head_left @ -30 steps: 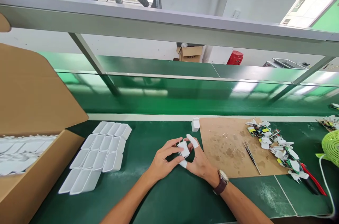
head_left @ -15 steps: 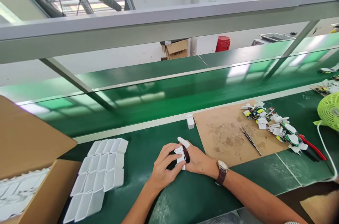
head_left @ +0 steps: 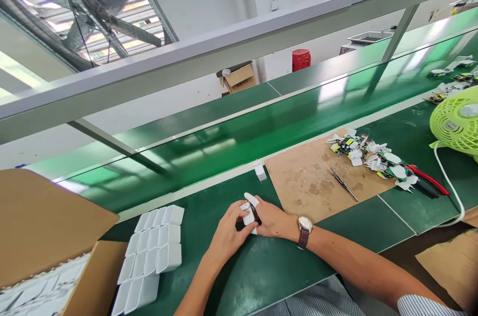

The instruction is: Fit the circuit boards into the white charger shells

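Note:
Just above the green bench, my left hand (head_left: 228, 234) and my right hand (head_left: 272, 218) meet around a small white plastic casing (head_left: 248, 215). The fingers of my left hand are bent over its near side and top. My right hand grips it from the other side, with white finger cots on a finger and apparently the thumb. Something dark shows beside the casing, partly hidden by the fingers. Beyond the hands, another small white casing (head_left: 260, 172) stands by the bench's back strip.
On the left are rows of open white housings (head_left: 170, 257) and a cardboard box (head_left: 95, 276) of white parts. A brown sheet (head_left: 298, 176) at right bears tweezers (head_left: 342, 184) and a pile of circuit boards (head_left: 368, 154). Red-handled pliers (head_left: 429, 180) and a green fan (head_left: 457, 122) lie beyond.
The view has tilted and shifted. The casing's flat white face is now more exposed between my fingers; both hands stay together around it.

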Demonstrator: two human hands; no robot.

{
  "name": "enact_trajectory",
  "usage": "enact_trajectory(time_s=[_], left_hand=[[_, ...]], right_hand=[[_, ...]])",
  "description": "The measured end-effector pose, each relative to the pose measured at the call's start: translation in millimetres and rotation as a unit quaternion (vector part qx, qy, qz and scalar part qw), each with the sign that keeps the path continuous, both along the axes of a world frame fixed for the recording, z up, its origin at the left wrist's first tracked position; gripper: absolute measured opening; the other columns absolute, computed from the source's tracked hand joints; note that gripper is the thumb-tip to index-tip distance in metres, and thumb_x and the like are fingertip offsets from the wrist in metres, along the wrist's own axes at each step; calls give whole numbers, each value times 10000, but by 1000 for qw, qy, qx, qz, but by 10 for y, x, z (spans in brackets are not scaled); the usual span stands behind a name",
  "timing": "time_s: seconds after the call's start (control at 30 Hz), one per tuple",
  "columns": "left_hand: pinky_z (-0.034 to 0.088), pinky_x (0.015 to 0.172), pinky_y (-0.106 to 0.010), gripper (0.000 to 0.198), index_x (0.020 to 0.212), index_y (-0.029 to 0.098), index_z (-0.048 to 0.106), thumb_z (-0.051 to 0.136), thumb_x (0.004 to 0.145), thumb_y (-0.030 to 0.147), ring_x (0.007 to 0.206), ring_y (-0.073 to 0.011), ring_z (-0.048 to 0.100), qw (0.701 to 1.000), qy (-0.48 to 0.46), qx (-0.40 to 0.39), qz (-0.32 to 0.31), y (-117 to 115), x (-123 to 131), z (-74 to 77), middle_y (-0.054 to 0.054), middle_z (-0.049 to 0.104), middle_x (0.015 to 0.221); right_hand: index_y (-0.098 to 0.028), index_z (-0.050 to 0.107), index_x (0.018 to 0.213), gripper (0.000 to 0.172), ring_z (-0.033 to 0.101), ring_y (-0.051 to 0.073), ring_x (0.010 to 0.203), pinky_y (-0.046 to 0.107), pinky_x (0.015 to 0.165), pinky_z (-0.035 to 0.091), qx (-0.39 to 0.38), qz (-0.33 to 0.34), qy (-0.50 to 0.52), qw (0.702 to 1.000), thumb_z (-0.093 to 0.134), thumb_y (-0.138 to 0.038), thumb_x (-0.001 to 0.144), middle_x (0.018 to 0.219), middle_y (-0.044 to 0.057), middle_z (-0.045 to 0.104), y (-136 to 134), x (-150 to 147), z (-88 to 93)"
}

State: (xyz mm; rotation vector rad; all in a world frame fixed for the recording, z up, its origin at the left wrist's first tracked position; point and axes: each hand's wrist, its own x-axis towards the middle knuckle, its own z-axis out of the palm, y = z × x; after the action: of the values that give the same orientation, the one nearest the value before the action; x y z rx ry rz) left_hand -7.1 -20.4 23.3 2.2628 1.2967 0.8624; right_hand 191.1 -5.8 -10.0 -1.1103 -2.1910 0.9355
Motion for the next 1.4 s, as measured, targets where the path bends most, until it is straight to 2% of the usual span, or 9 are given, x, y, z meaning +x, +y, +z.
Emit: enact_trajectory(time_s=[0.1,0.2,0.4,0.77,0.87,0.97,1.07,1.2,1.4], left_hand=[[636,837,-398,201,941,226,673,750,833,377,1037,-247,732,997,-43,-21,65,261,-80,9,-96,726,1228],[615,905,-459,287,964,215,694,782,783,420,1081,-284,720,988,-79,-35,126,624,-55,41,-117,712,1278],[623,884,-459,270,891,196,707,805,722,382,988,-262,734,991,-86,-66,83,1123,292,13,-107,740,1207],[615,924,-444,320,996,194,696,771,795,433,1122,-262,695,990,-114,-35,75,1177,503,-174,-126,665,1317],[622,924,-445,340,1013,198,707,784,793,445,1164,-274,682,990,-118,-28,70,1118,503,-133,-131,625,1375],[630,923,-456,363,1066,207,710,776,813,460,1187,-280,674,989,-131,-13,67,1034,447,-77,-134,579,1425],[638,904,-466,478,1220,214,646,775,829,456,1136,-271,701,982,-161,-34,95,950,377,-90,-139,615,1359],[620,940,-477,667,1355,200,527,816,796,421,1088,-269,729,965,-200,-122,121,894,377,-209,-167,646,1318],[598,977,-489,658,1390,204,479,783,830,367,1117,-264,716,961,-212,-145,100,893,480,-258,-194,617,1381]], right_hand=[[-159,261,1575,932,626,193,771,391,732,586,21,-27,7,999,790,-330,828,1239,127,556,-15,48,-24],[-153,467,1424,608,617,183,757,384,755,588,70,-15,-17,997,725,-291,891,1196,110,573,-28,85,13],[-75,632,1228,377,648,293,963,444,888,572,157,33,-106,981,692,-269,911,1166,168,616,-22,79,81],[-99,673,1187,327,662,268,900,404,850,571,178,29,-102,978,686,-263,904,1126,149,646,0,57,24],[-152,670,1145,216,668,244,886,400,854,575,200,-28,-59,978,591,-213,953,1096,123,652,32,78,77],[-178,599,1263,321,644,277,1082,449,950,559,203,-170,50,963,500,-146,960,1194,146,631,138,172,128],[-170,454,1441,549,476,319,1389,546,1153,427,126,-266,168,941,520,-123,898,1447,185,511,310,300,100],[-157,346,1523,725,503,300,1406,560,1169,423,14,-236,248,940,517,-97,821,1477,191,531,531,379,-62],[-176,235,1587,816,552,242,1391,502,1164,461,-15,-168,285,944,478,-83,813,1481,175,572,649,355,-258]])
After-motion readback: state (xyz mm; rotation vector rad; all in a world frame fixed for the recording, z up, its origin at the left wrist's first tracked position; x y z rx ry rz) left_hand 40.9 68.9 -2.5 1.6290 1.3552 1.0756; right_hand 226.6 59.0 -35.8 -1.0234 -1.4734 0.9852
